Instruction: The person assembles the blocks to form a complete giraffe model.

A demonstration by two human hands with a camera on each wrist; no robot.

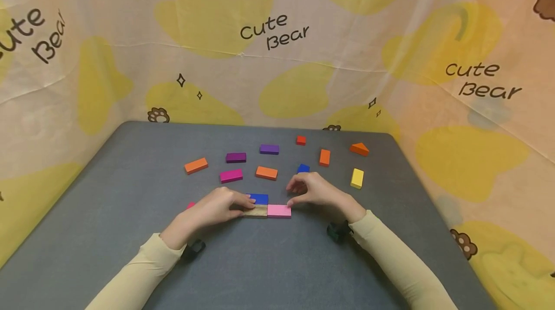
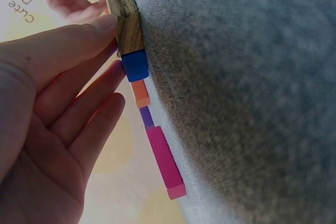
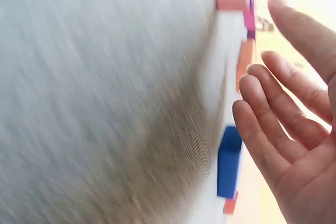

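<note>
Printed cloth (image 1: 299, 90) backs a grey table (image 1: 225, 262), where loose blocks lie scattered on the far side. At far left, an orange block (image 1: 196, 166) sits at a slant, well apart from the work, with a magenta block (image 1: 231, 176) to its right.

Next comes the left hand (image 1: 211, 208), thumb and fingers fairly straight, touching the left ends of the wood block (image 1: 256, 211) and the blue block (image 1: 260, 199). Blue lies against wood's far side. Their left ends are partly covered, so I cannot tell whether they are flush. Wood meets the pink block (image 1: 279, 211) end to end, near edges in line.

Right of that, the right hand (image 1: 320, 190) is loosely spread and holds nothing, its thumb tip just beside pink's right end.

This looks like squaring up a layout. I would let the left hand steady wood and blue with light pressure, and nudge pink only along its length, since a push from one corner could twist the seam. Farther right, the yellow block (image 1: 357, 178) stands clear of the right fingers; lifting the wrist would keep sleeves off the row.
</note>
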